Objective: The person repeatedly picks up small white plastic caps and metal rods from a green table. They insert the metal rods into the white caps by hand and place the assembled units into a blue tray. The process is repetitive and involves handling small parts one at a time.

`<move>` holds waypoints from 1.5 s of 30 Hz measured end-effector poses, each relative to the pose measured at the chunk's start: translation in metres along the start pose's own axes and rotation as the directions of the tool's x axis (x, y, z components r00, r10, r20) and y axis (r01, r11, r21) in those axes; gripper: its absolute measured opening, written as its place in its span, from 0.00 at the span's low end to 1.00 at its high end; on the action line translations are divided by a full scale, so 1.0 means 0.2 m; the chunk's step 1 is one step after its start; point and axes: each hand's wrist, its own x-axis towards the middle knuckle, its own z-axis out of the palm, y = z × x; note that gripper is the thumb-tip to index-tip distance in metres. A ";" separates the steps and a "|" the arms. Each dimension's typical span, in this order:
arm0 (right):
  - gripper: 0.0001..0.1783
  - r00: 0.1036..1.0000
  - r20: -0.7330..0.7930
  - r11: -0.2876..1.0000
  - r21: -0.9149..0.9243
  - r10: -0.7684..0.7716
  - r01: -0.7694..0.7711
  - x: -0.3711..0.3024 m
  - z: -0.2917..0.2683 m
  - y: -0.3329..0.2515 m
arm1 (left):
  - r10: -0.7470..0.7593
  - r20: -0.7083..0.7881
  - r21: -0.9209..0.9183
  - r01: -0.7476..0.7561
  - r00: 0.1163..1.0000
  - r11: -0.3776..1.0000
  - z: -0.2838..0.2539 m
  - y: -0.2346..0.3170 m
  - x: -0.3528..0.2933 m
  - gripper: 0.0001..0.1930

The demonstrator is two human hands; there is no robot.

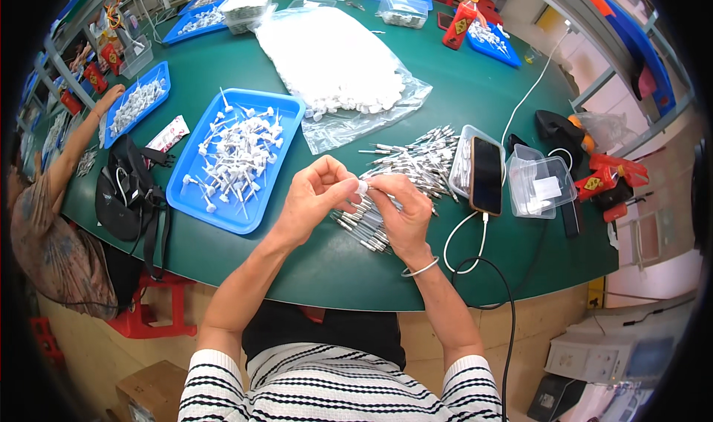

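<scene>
My left hand [316, 197] and my right hand [403, 210] meet in front of me, fingers closed in a pinch. Between their fingertips is a small white plastic cap [362, 187]; whether a metal rod is fitted into it is hidden by the fingers. Under and behind my right hand lies a heap of thin silvery metal rods [423, 158], some reaching below my fingers. To the left of my hands, a blue tray [286, 178] holds many white caps with thin shafts sticking out. Beyond them, a clear plastic bag [338, 130] is full of loose white caps.
At right are a phone [486, 175] propped on a clear box, a white cable [448, 251] and an open plastic container [548, 206]. A black bag [122, 199] lies at left. Co-workers' arms [74, 143], more blue trays [160, 80] and a red bottle [460, 24] are farther off.
</scene>
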 end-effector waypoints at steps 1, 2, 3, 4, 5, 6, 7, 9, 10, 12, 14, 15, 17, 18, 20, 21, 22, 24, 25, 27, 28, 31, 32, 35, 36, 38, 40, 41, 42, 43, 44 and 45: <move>0.13 1.000 -0.001 1.000 -0.014 -0.020 0.020 0.00 0.00 0.00 | 0.006 0.001 0.020 -0.006 1.000 1.000 0.00 0.00 0.00 0.08; 0.13 0.999 -0.001 0.999 -0.027 -0.040 0.040 0.00 0.00 0.00 | 0.012 0.001 0.041 -0.012 1.000 0.999 -0.01 -0.01 0.00 0.08; 0.13 0.998 -0.003 0.998 -0.039 -0.058 0.058 0.00 0.00 0.00 | 0.048 -0.012 0.066 -0.047 0.999 0.997 -0.01 -0.01 0.00 0.08; 0.14 0.997 -0.005 0.996 -0.052 -0.074 0.074 0.00 0.00 0.00 | 0.083 -0.023 0.090 -0.080 0.996 0.993 -0.01 -0.02 0.00 0.08; 0.14 0.996 -0.007 0.994 -0.065 -0.091 0.090 0.00 0.01 0.00 | 0.118 -0.033 0.115 -0.113 0.992 0.987 -0.01 -0.02 0.00 0.08; 0.14 0.994 -0.018 0.992 -0.079 -0.103 0.101 0.00 0.01 0.00 | 0.206 -0.066 0.225 -0.186 0.976 0.956 0.01 -0.02 0.00 0.08; 0.14 0.993 -0.029 0.989 -0.092 -0.116 0.113 0.00 0.01 0.00 | 0.295 -0.088 0.335 -0.250 0.952 0.908 0.02 -0.02 0.00 0.07; 0.15 0.990 -0.045 0.984 -0.121 -0.136 0.130 0.00 0.01 0.00 | 0.373 -0.089 0.461 -0.294 0.924 0.838 0.03 -0.02 -0.01 0.06; 0.15 0.988 -0.049 0.981 -0.136 -0.146 0.138 0.00 0.01 0.00 | 0.364 -0.080 0.479 -0.284 0.928 0.830 0.03 -0.02 -0.01 0.06; 0.15 0.985 -0.051 0.974 -0.164 -0.168 0.157 0.00 0.00 0.01 | 0.333 -0.075 0.468 -0.261 0.940 0.844 0.03 -0.03 -0.01 0.05; 0.15 0.980 -0.043 0.966 -0.184 -0.193 0.182 0.00 0.00 0.01 | 0.290 -0.086 0.411 -0.231 0.953 0.882 0.03 -0.04 -0.01 0.05; 0.15 0.980 -0.039 0.964 -0.189 -0.196 0.185 0.00 0.00 0.01 | 0.250 -0.092 0.374 -0.200 0.964 0.906 0.02 -0.04 -0.01 0.05; 0.15 0.979 -0.030 0.960 -0.203 -0.202 0.192 0.00 0.00 0.01 | 0.170 -0.096 0.297 -0.135 0.981 0.945 0.01 -0.05 -0.02 0.05; 0.15 0.980 -0.039 0.963 -0.198 -0.195 0.184 0.00 0.00 0.01 | 0.168 -0.096 0.271 -0.137 0.981 0.953 0.02 -0.04 -0.02 0.04; 0.15 0.981 -0.054 0.967 -0.190 -0.185 0.172 0.00 0.01 0.01 | 0.167 -0.093 0.216 -0.144 0.982 0.966 0.04 -0.03 -0.02 0.04; 0.15 0.987 -0.063 0.977 -0.166 -0.149 0.137 -0.01 0.01 0.01 | 0.173 -0.099 0.190 -0.153 0.980 0.970 0.05 -0.04 -0.02 0.05; 0.14 0.991 -0.072 0.985 -0.140 -0.114 0.103 -0.02 0.01 0.00 | 0.182 -0.104 0.165 -0.163 0.978 0.973 0.05 -0.05 -0.02 0.05; 0.14 0.995 -0.086 0.994 -0.103 -0.057 0.048 -0.02 0.01 0.00 | 0.178 -0.104 0.110 -0.167 0.978 0.980 0.05 -0.06 -0.02 0.04; 0.14 0.995 -0.093 0.995 -0.093 -0.034 0.025 -0.03 0.02 -0.01 | 0.166 -0.099 0.079 -0.159 0.981 0.984 0.05 -0.07 -0.02 0.04; 0.13 0.995 -0.101 0.997 -0.077 -0.001 -0.007 -0.04 0.03 -0.01 | 0.140 -0.083 0.007 -0.140 0.987 0.990 0.06 -0.07 -0.02 0.04; 0.13 0.995 -0.102 0.997 -0.072 0.010 -0.017 -0.05 0.03 -0.01 | 0.126 -0.073 -0.036 -0.129 0.989 0.991 0.06 -0.07 -0.02 0.04; 0.11 0.993 -0.102 0.998 -0.004 0.054 -0.055 -0.05 0.04 -0.01 | 0.009 -0.024 -0.203 -0.014 1.000 0.979 0.04 -0.08 -0.01 0.04; 0.11 0.992 -0.101 0.997 0.027 0.071 -0.069 -0.06 0.04 -0.01 | -0.040 0.000 -0.261 0.038 0.999 0.965 0.03 -0.08 -0.01 0.05; 0.10 0.986 -0.092 0.985 0.121 0.137 -0.125 -0.06 0.05 -0.02 | -0.154 0.099 -0.378 0.180 0.983 0.908 -0.03 -0.06 0.01 0.06; 0.10 0.987 -0.085 0.984 0.125 0.135 -0.124 -0.06 0.05 -0.02 | -0.139 0.111 -0.363 0.170 0.984 0.916 -0.04 -0.05 0.01 0.06; 0.10 0.988 -0.074 0.984 0.128 0.137 -0.127 -0.06 0.04 -0.02 | -0.114 0.140 -0.335 0.156 0.984 0.929 -0.04 0.00 0.01 0.07; 0.10 0.989 -0.061 0.984 0.123 0.137 -0.129 -0.05 0.04 -0.02 | -0.110 0.107 -0.253 0.134 0.988 0.958 -0.01 0.06 -0.01 0.07; 0.10 0.989 -0.053 0.984 0.120 0.137 -0.130 -0.05 0.04 -0.01 | -0.107 0.090 -0.211 0.124 0.990 0.970 0.00 0.08 -0.01 0.08; 0.10 0.991 -0.050 0.986 0.117 0.125 -0.119 -0.05 0.04 -0.01 | -0.102 0.085 -0.172 0.115 0.991 0.978 0.00 0.07 -0.01 0.08; 0.10 0.993 -0.043 0.988 0.116 0.110 -0.104 -0.05 0.04 -0.01 | -0.094 0.077 -0.132 0.103 0.993 0.986 -0.01 0.05 -0.01 0.08; 0.10 0.995 -0.037 0.989 0.115 0.095 -0.090 -0.05 0.04 0.00 | -0.086 0.070 -0.091 0.092 0.994 0.992 -0.01 0.04 0.00 0.08; 0.11 0.995 -0.030 0.989 0.119 0.095 -0.091 -0.05 0.05 0.00 | -0.086 0.069 -0.086 0.092 0.994 0.992 -0.03 0.03 0.00 0.08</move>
